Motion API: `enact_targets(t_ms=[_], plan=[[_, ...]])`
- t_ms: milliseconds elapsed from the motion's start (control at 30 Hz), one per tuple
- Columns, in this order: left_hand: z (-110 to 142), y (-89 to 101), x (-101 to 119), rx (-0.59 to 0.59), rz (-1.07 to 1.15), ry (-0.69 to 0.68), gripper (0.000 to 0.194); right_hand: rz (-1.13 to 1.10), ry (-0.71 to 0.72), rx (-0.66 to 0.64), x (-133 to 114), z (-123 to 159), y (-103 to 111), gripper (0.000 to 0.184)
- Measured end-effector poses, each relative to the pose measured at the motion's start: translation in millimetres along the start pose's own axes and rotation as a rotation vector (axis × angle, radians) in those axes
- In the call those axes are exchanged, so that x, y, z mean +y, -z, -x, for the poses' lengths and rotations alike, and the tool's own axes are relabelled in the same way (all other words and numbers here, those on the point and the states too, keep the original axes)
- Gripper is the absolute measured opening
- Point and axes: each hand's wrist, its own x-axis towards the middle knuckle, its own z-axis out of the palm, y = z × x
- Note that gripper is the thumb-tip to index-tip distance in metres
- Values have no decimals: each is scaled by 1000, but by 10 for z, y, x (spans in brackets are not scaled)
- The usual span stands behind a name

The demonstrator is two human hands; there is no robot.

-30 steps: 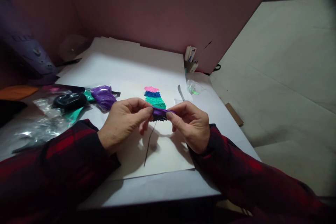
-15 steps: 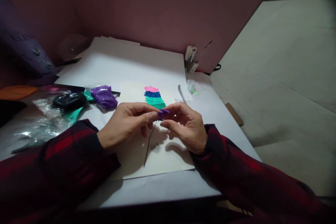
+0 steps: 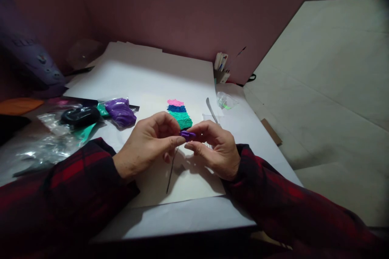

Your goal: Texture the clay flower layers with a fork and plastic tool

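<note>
Between my two hands is a small piece of purple clay [image 3: 187,135]. My left hand [image 3: 148,142] pinches its left end with thumb and forefinger. At its right end, my right hand [image 3: 212,147] has closed thumb and fingers on it. Just beyond the fingers, textured bands of pink [image 3: 175,102], dark blue [image 3: 176,109] and green clay [image 3: 181,120] lie on a cream sheet [image 3: 182,188]. A thin dark line [image 3: 171,172] runs down the sheet below my hands; part of it is hidden by the fingers.
On the left lie a bag of purple clay [image 3: 120,112], black clay in clear plastic [image 3: 80,116] and crumpled wrappers [image 3: 45,149]. A curved pale tool [image 3: 212,110] and a small clear bag [image 3: 225,100] are at the right. Large white paper [image 3: 146,68] covers the back.
The purple clay has come slightly lower and nearer me, showing more of the green band. My left fingers have shifted their pinch, and the right hand has dipped a little.
</note>
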Motion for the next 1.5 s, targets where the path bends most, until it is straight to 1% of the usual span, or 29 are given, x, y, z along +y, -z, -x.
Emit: enact_targets(t_ms=[67,133,200,333,533,633,733,867,933,967,1033,1167,1267,1367,1500], plan=[[1,0,-9,-11,11,-22,18,-21,31,-5,-5,-1,4,19],[3,3,-14,-43,-33,3,21,-25,46,-7,-6,-1,6,19],[6,6,-14,-71,-78,37,17,-11,52,-5,0,-1,5,21],[17,5,6,-73,-89,58,14,6,71,8,20,-2,3,25],[7,16,36,-112,-169,55,16,55,35,-4,7,-2,8,12],[3,12,21,-110,-153,50,16,75,16,20,-17,-5,3,8],[1,-3,11,-50,-69,53,14,40,-43,108,-19,-17,-6,6],[-24,7,8,115,-38,30,15,-76,-128,269,23,-59,-14,6],[-42,28,-4,185,-16,14,14,-127,-156,304,49,-83,-14,7],[-50,40,-13,203,4,10,14,-146,-167,303,60,-93,-13,8],[-58,56,-30,203,42,8,16,-177,-187,273,76,-102,-12,10],[-48,42,-32,151,73,70,31,-220,-204,160,77,-73,-10,17],[-35,15,-17,99,123,121,35,-249,-168,52,55,-38,-11,22],[-29,8,-16,30,102,140,27,-234,-98,-19,31,-20,-13,24],[-24,28,-40,-13,7,128,20,-138,-43,-31,20,-16,-19,26]])
